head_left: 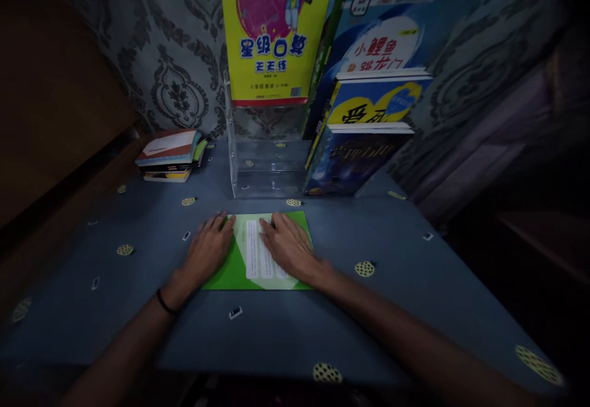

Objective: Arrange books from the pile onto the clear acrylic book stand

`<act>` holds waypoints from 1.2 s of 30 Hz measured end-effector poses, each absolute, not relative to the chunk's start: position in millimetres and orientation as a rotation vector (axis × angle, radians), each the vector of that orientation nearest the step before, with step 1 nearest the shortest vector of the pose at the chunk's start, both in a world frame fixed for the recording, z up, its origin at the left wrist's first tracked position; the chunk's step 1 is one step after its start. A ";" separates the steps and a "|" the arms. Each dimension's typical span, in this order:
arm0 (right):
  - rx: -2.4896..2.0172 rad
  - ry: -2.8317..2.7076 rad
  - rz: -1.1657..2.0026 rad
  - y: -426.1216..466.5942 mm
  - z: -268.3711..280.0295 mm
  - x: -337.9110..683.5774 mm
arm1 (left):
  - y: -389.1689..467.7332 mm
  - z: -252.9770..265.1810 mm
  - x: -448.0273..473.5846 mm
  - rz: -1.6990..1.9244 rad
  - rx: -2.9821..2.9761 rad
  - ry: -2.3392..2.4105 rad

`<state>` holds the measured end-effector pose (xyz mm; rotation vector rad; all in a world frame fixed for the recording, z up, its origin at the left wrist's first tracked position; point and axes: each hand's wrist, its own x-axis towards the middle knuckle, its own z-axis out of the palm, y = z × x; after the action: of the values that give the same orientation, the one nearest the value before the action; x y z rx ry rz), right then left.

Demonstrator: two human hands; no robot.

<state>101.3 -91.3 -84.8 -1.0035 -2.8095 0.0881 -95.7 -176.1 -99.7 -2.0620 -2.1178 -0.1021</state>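
Observation:
A green book [233, 270] with pale text panels lies flat on the blue tablecloth in front of me, turned so its printed lines run sideways. My left hand [209, 248] rests over its left edge, fingers stretched out and a dark band around the wrist. On the book's right part lies my right hand [288, 244], palm down with the fingers extended, hiding some of the print. Neither hand is wrapped around anything. Just beyond the book stands a clear plastic book rack [233, 173].
On the rack, a yellow book [276, 81] stands upright at the left. Several books, including a dark blue book [350, 158], lean at its right. A small stack of books [168, 155] lies at the back left. Behind is a patterned wall [179, 87].

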 end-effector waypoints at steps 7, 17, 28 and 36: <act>-1.208 -2.632 0.074 -67.8 -99.3 145.8 | -175.5 -102.2 -97.5 -0.112 -2.066 -2.117; -1.148 -2.542 0.052 -60.7 -106.5 156.2 | -176.7 -95.3 -93.3 -0.069 -2.041 -2.154; -1.149 -2.539 0.100 -58.1 -112.6 156.1 | -180.4 -76.0 -82.5 0.066 -1.874 -2.306; -1.148 -2.621 0.151 -58.6 -91.9 159.0 | -179.7 -84.8 -95.0 0.037 -1.954 -2.242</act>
<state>159.0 -58.6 -91.9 -1.1479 -2.6211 0.1508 -95.0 -179.7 -84.8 -1.9539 -2.2416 0.0368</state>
